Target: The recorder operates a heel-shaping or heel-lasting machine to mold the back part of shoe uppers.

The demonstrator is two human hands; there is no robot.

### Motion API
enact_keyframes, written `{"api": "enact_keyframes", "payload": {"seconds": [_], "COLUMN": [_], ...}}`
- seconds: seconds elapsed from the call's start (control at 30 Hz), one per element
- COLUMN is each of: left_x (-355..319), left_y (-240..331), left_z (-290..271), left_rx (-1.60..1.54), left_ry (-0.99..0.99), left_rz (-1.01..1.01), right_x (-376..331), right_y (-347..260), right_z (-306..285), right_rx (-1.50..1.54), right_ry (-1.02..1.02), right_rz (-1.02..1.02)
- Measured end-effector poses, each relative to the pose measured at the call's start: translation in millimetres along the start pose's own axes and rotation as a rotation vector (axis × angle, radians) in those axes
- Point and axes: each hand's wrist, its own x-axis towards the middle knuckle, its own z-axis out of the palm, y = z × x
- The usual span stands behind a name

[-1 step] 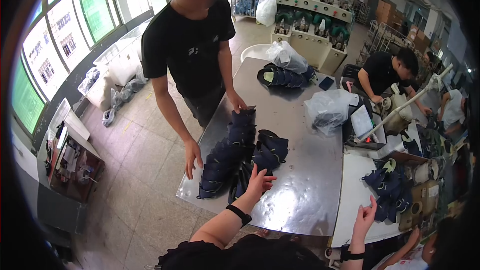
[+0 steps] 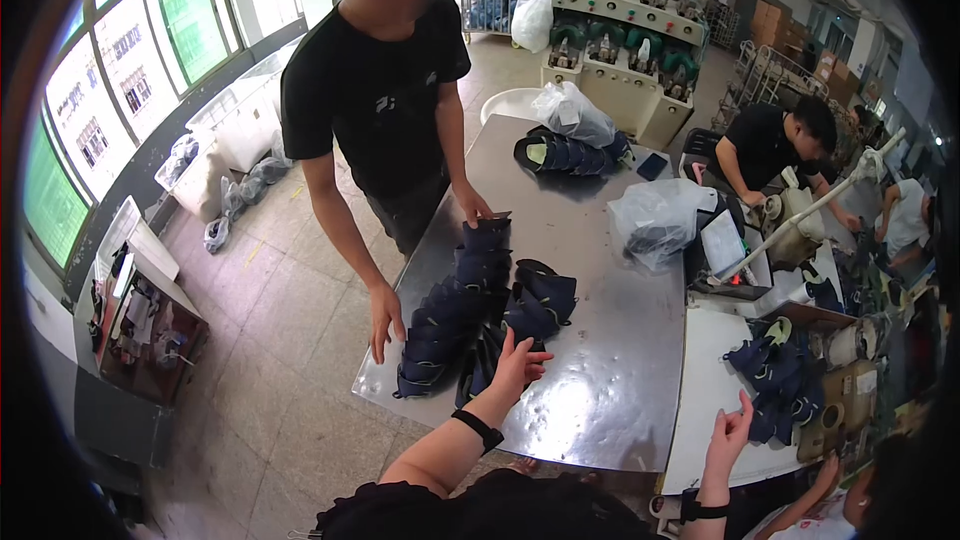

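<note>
My left hand (image 2: 518, 368) is over the near part of the metal table (image 2: 610, 370), fingers apart and holding nothing. Under and beside it lie dark navy shoe uppers (image 2: 480, 365), partly hidden by the hand. A small cluster of uppers (image 2: 540, 298) sits just beyond my fingers. To the left runs a long nested row of navy uppers (image 2: 440, 315), with a co-worker's hands at its far end and left side. My right hand (image 2: 730, 432) is raised at the right, empty, index finger extended, near more navy uppers (image 2: 785, 385) on a white-topped table (image 2: 700, 390).
Across the metal table stands a co-worker (image 2: 375, 90) in black. Farther back on it are another row of uppers (image 2: 575, 155), plastic bags (image 2: 655, 220) and a phone (image 2: 653, 167). A multi-station machine (image 2: 630, 40) stands behind. Another person (image 2: 770, 140) works at a sewing machine (image 2: 795, 215).
</note>
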Motion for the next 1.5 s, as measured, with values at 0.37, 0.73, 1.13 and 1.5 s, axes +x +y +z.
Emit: {"api": "enact_keyframes", "payload": {"seconds": [0.37, 0.73, 1.13, 1.5], "left_x": [-3.0, -1.1, -35.1, -125.8], "left_y": [4.6, -4.4, -31.4, -59.9], "left_z": [-1.5, 7.5, 36.9, -95.4], "left_rx": [0.003, 0.127, 0.434, 0.761], "left_ry": [0.007, 0.095, 0.026, 0.666], "left_rz": [-0.015, 0.029, 0.205, 0.444], "right_x": [4.3, 2.7, -48.9, 16.6], "right_y": [-1.4, -1.1, 26.7, 10.4], "right_z": [23.6, 43.2, 12.1, 153.8], "right_rx": [-0.006, 0.076, -0.011, -0.153], "right_ry": [-0.066, -0.110, -0.143, -0.708], "right_rz": [0.044, 0.077, 0.231, -0.005]}}
